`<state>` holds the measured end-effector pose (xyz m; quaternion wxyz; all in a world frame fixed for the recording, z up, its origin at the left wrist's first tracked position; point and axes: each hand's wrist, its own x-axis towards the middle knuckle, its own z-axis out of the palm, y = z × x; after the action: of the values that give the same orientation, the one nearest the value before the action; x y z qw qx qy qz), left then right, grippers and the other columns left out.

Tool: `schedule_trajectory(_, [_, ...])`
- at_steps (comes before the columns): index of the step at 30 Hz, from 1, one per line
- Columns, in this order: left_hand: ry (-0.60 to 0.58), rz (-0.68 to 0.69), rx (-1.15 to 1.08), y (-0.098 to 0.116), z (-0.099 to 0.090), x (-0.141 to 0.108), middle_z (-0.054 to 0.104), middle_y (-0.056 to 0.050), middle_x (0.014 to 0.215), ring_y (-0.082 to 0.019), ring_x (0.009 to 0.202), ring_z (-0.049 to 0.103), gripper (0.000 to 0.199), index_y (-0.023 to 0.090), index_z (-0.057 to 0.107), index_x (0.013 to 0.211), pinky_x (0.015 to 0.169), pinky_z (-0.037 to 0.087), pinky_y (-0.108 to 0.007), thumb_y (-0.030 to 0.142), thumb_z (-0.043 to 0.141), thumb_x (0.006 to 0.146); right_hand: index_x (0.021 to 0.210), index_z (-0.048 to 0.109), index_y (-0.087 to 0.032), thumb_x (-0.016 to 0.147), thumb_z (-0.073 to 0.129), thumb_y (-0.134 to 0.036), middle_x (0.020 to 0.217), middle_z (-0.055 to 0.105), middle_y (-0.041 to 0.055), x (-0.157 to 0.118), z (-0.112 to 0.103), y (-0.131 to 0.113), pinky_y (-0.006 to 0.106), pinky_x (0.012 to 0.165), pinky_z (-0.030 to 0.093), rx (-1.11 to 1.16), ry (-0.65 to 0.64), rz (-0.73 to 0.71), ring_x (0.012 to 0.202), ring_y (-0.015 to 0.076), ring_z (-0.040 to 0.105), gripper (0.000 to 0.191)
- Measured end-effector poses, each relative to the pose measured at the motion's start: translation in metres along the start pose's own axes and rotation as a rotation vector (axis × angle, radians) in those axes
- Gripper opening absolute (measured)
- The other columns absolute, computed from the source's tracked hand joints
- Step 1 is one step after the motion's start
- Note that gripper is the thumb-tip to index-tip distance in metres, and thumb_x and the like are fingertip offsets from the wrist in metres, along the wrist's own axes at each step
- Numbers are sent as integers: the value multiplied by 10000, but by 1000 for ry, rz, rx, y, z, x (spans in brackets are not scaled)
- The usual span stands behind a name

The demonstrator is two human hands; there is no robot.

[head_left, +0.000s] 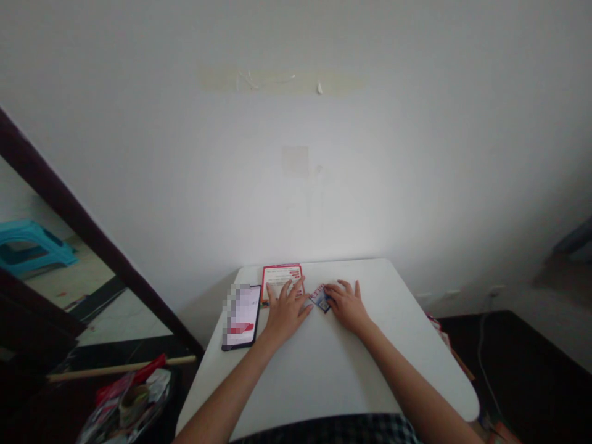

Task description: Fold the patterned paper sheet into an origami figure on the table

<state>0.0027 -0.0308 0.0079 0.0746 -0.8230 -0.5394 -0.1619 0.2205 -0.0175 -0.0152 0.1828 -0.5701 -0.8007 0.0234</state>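
A small blue-and-white printed card [320, 300] with red lettering and a QR-like square lies tilted on the white table [314, 370]. My right hand [348, 307] is at its right side, thumb and index finger closed on that edge and partly covering it, other fingers stretched out. My left hand [284, 316] lies palm down with spread fingers, partly over a red-bordered printed leaflet [276, 276]. Its thumb and index finger reach close to the small card's left corner; whether they touch it I cannot tell.
Left of the leaflet lies a phone [252, 314] with its screen lit and partly pixelated. A pale wall [314, 209] stands behind the table. On the left are a dark-framed mirror [92, 228] and a bin [134, 407] of rubbish. A cable [481, 345] hangs at the right.
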Motion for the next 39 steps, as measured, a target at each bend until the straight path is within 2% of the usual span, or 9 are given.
schedule_trajectory(8, [-59, -20, -71, 9, 22, 36, 243, 80, 1591, -377, 1409, 264, 391, 537, 512, 1294, 1045, -32, -795, 571, 385, 925, 1318, 526, -369, 951, 437, -355, 1440, 477, 3, -1, 2, 2, 666, 1126, 83, -32, 9, 24, 1373, 283, 296, 378])
schedule_trajectory(12, [-44, -11, -66, 13, 23, 42, 253, 79, 1588, -391, 1407, 267, 384, 514, 552, 1272, 1054, -65, -783, 558, 382, 930, 1304, 539, -386, 940, 465, -365, 1450, 451, 15, -2, 1, 2, 652, 1126, 109, -57, 21, 48, 1381, 290, 277, 372])
schedule_trajectory(17, [17, 45, -34, 13, 16, 37, 293, 89, 1572, -376, 1410, 274, 378, 512, 560, 1264, 1071, -106, -756, 557, 399, 926, 1295, 545, -403, 934, 484, -387, 1406, 468, 41, -2, 0, 2, 646, 1127, 101, -81, 22, 73, 1385, 287, 266, 367])
schedule_trajectory(27, [47, 65, 3, 7, 2, 17, 339, 64, 1554, -344, 1409, 286, 361, 483, 598, 1231, 1064, -157, -738, 546, 406, 931, 1304, 530, -428, 929, 499, -400, 1352, 484, 60, 0, -2, 0, 641, 1127, 84, -94, 17, 97, 1389, 283, 266, 378])
schedule_trajectory(39, [66, 50, 34, 0, -5, -12, 400, 46, 1523, -340, 1384, 340, 374, 475, 575, 1259, 1069, -98, -761, 543, 438, 918, 1306, 532, -425, 940, 468, -424, 1363, 473, 66, -1, -3, 0, 648, 1120, 99, -85, -5, 114, 1397, 288, 243, 372])
